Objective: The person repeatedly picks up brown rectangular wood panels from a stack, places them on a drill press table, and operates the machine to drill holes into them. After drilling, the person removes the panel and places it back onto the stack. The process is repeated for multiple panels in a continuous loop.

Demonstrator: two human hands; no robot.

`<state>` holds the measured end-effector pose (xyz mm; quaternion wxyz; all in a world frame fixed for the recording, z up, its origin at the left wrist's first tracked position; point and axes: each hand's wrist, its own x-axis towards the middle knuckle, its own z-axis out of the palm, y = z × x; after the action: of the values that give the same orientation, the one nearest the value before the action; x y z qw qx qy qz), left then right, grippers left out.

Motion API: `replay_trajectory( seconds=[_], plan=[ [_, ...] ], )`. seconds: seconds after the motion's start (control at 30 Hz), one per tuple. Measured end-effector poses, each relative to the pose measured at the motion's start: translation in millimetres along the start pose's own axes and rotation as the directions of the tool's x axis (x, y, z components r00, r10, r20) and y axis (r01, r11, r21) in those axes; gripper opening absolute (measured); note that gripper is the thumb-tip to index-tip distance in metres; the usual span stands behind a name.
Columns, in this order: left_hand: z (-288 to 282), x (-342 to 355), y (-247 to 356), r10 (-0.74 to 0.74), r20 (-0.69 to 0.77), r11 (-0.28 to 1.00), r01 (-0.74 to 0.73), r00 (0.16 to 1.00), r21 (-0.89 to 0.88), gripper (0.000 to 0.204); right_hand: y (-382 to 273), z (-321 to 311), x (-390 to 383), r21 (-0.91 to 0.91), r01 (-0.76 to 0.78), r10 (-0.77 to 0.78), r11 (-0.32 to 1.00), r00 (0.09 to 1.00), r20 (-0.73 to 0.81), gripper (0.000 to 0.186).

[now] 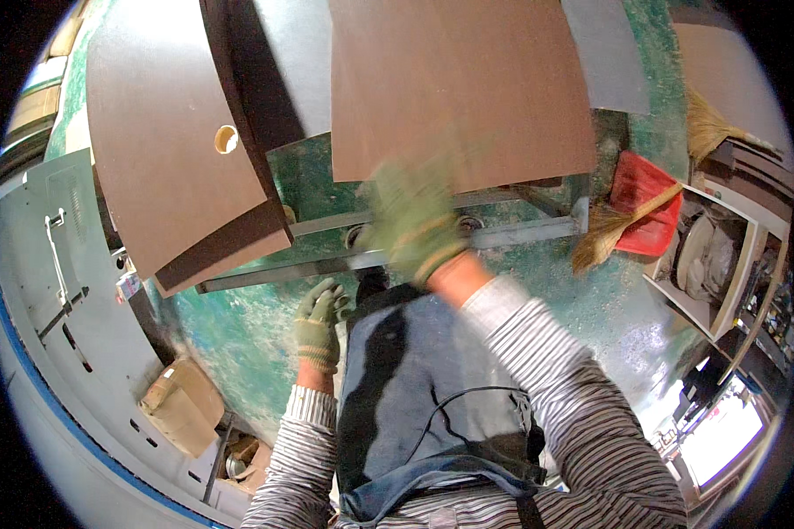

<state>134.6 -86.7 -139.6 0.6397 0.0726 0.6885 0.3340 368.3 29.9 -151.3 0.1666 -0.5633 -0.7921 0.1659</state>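
My right hand (415, 216), in a green knit glove, is blurred over the near edge of a brown board (459, 79); its fingers and any contact cannot be made out. My left hand (318, 317), gloved alike, is beside my leg, fingers loosely bent and apart with nothing visible in them, just below a grey metal frame (265, 277). A second brown board (163, 176) with a round hole lies at the upper left over another brown sheet (216, 256). Both stacks rest above the frame, with grey sheets (609, 53) behind.
A red dustpan (644, 229) and straw broom (600, 238) lie right on the green floor (582, 300). Another broom (706, 123), a shelf unit (706, 273) and a lit screen (723, 428) line the right side. A grey cabinet (53, 229) and cardboard box (185, 401) stand left.
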Motion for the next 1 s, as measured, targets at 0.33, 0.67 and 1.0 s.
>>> replay_trajectory(
  seconds=[0.33,0.67,1.0],
  plan=[
    [10,14,23,-0.022,0.081,0.998,0.018,0.997,0.054,0.032,-13,-15,-102,0.309,-0.061,0.057,0.949,0.998,0.023,0.032],
    [106,31,65,-0.039,0.182,0.928,0.103,0.983,-0.357,0.036,99,-109,-53,-0.243,-0.435,0.33,0.867,0.867,-0.374,0.057],
    [134,62,65,0.076,0.076,0.978,-0.059,0.994,-0.2,0.026,169,-98,-70,0.463,-0.76,0.866,0.456,0.5,-0.031,0.074]
  ],
)
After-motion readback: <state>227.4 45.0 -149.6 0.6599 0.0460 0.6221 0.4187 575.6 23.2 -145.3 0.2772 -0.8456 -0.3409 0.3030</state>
